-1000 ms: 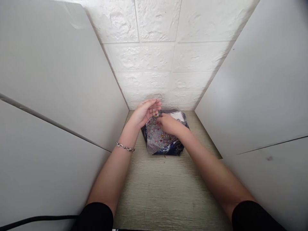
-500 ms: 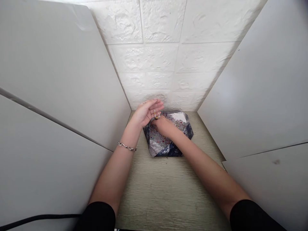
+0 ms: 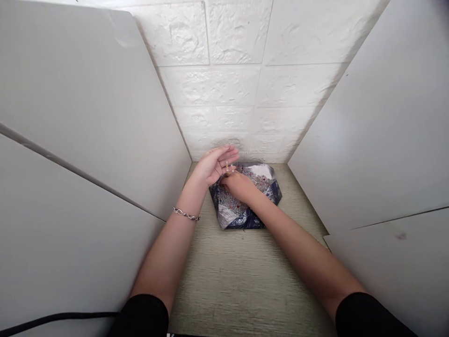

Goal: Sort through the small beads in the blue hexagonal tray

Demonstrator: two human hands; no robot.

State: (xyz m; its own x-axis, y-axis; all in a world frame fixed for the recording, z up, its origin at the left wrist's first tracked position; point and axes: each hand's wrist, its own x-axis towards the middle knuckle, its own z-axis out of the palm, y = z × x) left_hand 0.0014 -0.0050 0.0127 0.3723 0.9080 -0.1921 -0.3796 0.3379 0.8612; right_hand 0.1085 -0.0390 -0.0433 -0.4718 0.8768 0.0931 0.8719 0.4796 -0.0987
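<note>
A dark blue patterned paper tray (image 3: 270, 193) lies at the back of the wooden table, filled with several small clear and coloured beads (image 3: 258, 177). My left hand (image 3: 212, 164) is cupped, palm up, over the tray's left rim, with a few beads (image 3: 228, 167) resting at its fingers. My right hand (image 3: 239, 184) hovers over the tray with its fingertips pinched at those beads against my left fingers. A chain bracelet (image 3: 185, 215) circles my left wrist.
White panels (image 3: 87, 154) wall in the table (image 3: 238, 276) on the left and right, and a white brick-textured wall (image 3: 245, 89) closes the back. A black cable (image 3: 52, 319) runs along the lower left.
My right hand has moved left across the tray until its fingertips meet my left fingers. My left hand has stayed cupped in place. The view shifted slightly.
</note>
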